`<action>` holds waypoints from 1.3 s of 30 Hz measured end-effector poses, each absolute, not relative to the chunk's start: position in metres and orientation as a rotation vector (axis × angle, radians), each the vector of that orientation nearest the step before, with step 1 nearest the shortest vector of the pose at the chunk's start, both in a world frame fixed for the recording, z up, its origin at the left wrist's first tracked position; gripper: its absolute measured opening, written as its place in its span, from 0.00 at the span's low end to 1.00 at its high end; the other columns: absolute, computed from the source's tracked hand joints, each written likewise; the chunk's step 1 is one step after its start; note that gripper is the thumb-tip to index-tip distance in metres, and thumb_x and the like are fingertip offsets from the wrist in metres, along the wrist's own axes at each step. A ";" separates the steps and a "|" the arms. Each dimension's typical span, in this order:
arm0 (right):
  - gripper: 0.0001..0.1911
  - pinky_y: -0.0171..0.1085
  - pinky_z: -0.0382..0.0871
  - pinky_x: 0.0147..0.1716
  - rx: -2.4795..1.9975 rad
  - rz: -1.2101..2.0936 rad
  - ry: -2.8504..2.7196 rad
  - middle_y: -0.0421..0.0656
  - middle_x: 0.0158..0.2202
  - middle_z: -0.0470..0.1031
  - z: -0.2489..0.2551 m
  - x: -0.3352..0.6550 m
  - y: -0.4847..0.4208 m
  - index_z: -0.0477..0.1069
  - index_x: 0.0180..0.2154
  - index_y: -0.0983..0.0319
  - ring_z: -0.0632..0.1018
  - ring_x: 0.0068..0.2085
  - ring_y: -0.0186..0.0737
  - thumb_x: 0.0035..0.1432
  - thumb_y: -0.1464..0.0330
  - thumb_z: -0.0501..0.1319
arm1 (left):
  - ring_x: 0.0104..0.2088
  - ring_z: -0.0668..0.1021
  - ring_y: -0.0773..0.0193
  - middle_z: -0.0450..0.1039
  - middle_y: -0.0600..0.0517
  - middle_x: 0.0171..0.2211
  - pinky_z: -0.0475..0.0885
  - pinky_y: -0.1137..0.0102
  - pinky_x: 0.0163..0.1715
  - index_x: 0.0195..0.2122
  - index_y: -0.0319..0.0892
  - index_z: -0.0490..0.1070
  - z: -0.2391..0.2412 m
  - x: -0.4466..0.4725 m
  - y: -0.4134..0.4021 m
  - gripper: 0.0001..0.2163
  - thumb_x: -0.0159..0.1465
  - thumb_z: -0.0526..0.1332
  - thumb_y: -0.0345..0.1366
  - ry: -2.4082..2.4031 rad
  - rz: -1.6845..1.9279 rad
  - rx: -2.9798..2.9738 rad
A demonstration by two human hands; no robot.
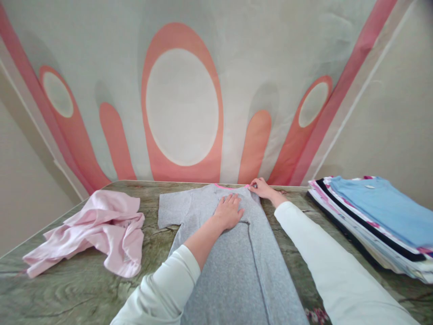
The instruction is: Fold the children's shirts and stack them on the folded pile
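A long grey T-shirt (230, 266) with a pink neckline lies on the table, its neck near the far edge. Its left sleeve is spread out, while the right side is folded inward, with the edge of the fold running down the front. My left hand (229, 213) rests flat on the upper part of the shirt, fingers spread. At the right end of the neckline, the fingers of my right hand (261, 188) pinch the cloth by the shoulder. The lower end of the shirt runs out of view.
A crumpled pink garment (98, 230) lies on the left of the wood-patterned table (61, 298). To the right is a stack of folded clothes with a light blue shirt (382, 203) on top. Behind the table hangs a pink-and-grey patterned backdrop (237, 54).
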State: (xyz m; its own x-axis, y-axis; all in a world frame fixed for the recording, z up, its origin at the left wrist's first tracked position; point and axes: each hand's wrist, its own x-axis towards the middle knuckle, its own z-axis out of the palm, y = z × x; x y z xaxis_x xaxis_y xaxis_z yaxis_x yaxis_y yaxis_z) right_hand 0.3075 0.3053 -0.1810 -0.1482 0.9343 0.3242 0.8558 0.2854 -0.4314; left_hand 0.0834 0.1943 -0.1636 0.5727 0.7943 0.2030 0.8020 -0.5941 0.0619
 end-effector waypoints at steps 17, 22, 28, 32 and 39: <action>0.16 0.46 0.55 0.52 -1.719 -0.029 -1.882 0.56 0.49 0.66 -0.168 0.268 0.267 0.66 0.47 0.67 0.65 0.52 0.50 0.56 0.70 0.54 | 0.61 0.49 0.42 0.44 0.47 0.64 0.46 0.49 0.56 0.62 0.43 0.50 -0.165 0.085 0.195 0.28 0.64 0.40 0.51 -1.569 -0.215 -2.711; 0.20 0.43 0.50 0.57 -1.526 -0.007 -2.143 0.51 0.57 0.60 -0.179 0.238 0.234 0.62 0.53 0.66 0.60 0.58 0.43 0.60 0.70 0.49 | 0.61 0.50 0.44 0.45 0.45 0.63 0.45 0.51 0.57 0.61 0.40 0.50 -0.166 0.086 0.196 0.29 0.64 0.42 0.51 -1.583 -0.230 -2.679; 0.23 0.46 0.49 0.57 -1.579 0.063 -2.214 0.49 0.60 0.58 -0.185 0.263 0.237 0.59 0.56 0.63 0.58 0.60 0.43 0.62 0.61 0.47 | 0.62 0.49 0.44 0.44 0.43 0.63 0.44 0.52 0.57 0.61 0.38 0.50 -0.167 0.086 0.197 0.30 0.63 0.42 0.52 -1.624 -0.216 -2.679; 0.25 0.53 0.47 0.57 -1.827 0.083 -2.029 0.49 0.61 0.56 -0.184 0.296 0.252 0.58 0.57 0.62 0.57 0.60 0.48 0.62 0.59 0.46 | 0.61 0.49 0.42 0.43 0.43 0.64 0.44 0.51 0.57 0.62 0.37 0.48 -0.168 0.086 0.197 0.31 0.63 0.41 0.53 -1.622 -0.209 -2.677; 0.26 0.43 0.46 0.59 -1.848 -0.051 -1.894 0.53 0.61 0.53 -0.180 0.309 0.248 0.52 0.59 0.70 0.56 0.61 0.43 0.61 0.67 0.45 | 0.61 0.48 0.41 0.42 0.42 0.64 0.44 0.52 0.57 0.62 0.36 0.48 -0.170 0.085 0.199 0.32 0.63 0.40 0.53 -1.617 -0.204 -2.683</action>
State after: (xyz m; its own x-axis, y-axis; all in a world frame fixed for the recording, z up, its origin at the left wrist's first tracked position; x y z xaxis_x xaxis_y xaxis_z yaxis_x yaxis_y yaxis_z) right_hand 0.3091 0.2476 -0.1799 0.0365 0.9303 0.3649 0.9485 0.0827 -0.3057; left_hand 0.0848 0.1991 -0.1698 0.4606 0.8805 0.1126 0.8808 -0.4690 0.0650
